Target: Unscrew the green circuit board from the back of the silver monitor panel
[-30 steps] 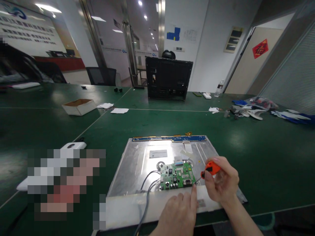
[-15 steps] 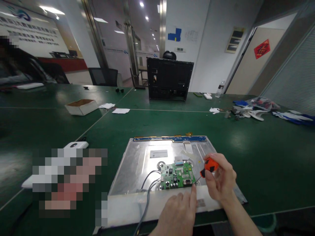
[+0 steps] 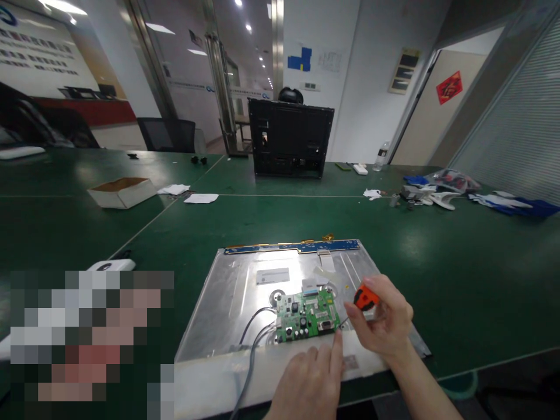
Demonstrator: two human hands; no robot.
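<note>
A green circuit board [image 3: 308, 315] lies on the silver metal back of a flat display panel [image 3: 231, 291]. My right hand [image 3: 385, 318] grips a short orange-and-black screwdriver [image 3: 366, 297], tilted so that its thin shaft runs down to the board's lower right corner. The thumb lies to the left of the handle. At that same corner rests the outstretched index fingertip of my left hand [image 3: 308, 373]; its other fingers are bent over the panel's whitish lower strip [image 3: 227, 370]. Whether a screw sits under the tip is too small to tell.
Grey cables [image 3: 251, 364] run from the board past the panel's near edge. A black monitor housing [image 3: 291, 137] stands across the green table, with an open cardboard box [image 3: 122, 192] to its left. Gloves and bagged items [image 3: 437, 189] lie far right. The lower left is pixelated.
The whole view has shifted, so things sit further left. My right thumb has come off the lower handle toward its left side, and the screwdriver handle appears turned. My left fingertip stays at the corner.
</note>
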